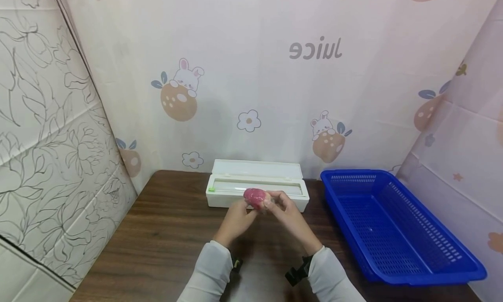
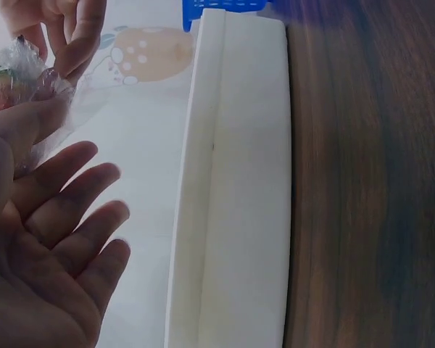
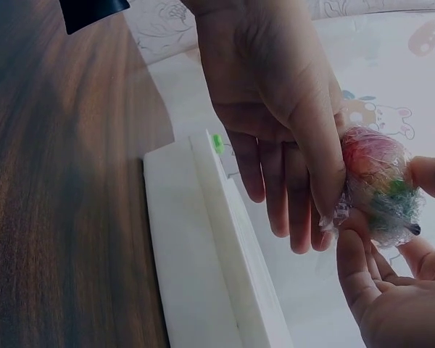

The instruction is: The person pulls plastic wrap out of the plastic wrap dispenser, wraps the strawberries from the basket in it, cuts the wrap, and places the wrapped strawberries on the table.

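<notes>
A pinkish-red fruit [image 1: 254,197] is held up in front of the white box. The right wrist view shows the fruit [image 3: 377,170] wrapped in crinkled clear film, with a green patch and a dark stem at its lower end. My left hand [image 1: 238,220] holds it from the left by thumb and forefinger, while the other fingers [image 2: 76,210] extend loosely. From the right, my right hand [image 1: 288,214] grips the fruit with thumb and fingertips near the stem end. In the left wrist view only part of the wrapped fruit [image 2: 7,87] appears at the edge.
Just behind the hands stands a long white film dispenser box [image 1: 220,200], lid [image 1: 257,168] raised, with a green slider [image 1: 211,189] at its left end. To the right sits a blue perforated basket [image 1: 369,267]. The brown wooden table [image 1: 157,236] meets patterned curtains behind.
</notes>
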### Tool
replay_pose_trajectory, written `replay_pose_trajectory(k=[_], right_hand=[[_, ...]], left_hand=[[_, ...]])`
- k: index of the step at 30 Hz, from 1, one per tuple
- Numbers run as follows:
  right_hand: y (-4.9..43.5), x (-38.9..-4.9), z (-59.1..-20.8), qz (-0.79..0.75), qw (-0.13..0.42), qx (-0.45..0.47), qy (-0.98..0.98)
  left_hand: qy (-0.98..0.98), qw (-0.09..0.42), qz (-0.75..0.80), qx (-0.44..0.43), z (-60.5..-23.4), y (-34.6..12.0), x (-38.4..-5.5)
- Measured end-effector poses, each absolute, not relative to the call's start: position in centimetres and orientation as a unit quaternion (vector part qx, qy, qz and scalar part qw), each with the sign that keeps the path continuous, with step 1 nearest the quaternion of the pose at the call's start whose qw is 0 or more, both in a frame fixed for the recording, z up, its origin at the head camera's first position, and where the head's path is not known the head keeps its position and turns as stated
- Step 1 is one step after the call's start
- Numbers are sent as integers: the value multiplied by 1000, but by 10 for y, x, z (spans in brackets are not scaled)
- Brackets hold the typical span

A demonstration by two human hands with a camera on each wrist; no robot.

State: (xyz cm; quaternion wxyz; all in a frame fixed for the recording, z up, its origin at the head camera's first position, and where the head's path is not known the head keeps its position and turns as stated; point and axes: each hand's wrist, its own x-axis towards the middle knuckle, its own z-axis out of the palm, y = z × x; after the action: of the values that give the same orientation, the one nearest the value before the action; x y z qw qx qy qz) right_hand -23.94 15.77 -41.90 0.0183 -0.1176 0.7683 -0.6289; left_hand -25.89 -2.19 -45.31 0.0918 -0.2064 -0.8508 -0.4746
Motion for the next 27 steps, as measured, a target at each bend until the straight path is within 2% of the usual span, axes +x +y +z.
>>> replay_pose_trajectory(k=[10,18,20,27], right_hand=[[159,-239,-419,-619,28,-111,777],[160,-243,-418,-606,29,-115,787],[160,-246,-420,-618,48,-106,777],[162,-257,-431,-690,166,-114,695]], left_hand=[[-837,123,-504,-173,-451,-19,-261],[-840,152,-479,-202,-448,-21,-260],[-838,154,-480,-209,-447,-23,-260],[-838,160,-473,-219,-446,-25,-258]])
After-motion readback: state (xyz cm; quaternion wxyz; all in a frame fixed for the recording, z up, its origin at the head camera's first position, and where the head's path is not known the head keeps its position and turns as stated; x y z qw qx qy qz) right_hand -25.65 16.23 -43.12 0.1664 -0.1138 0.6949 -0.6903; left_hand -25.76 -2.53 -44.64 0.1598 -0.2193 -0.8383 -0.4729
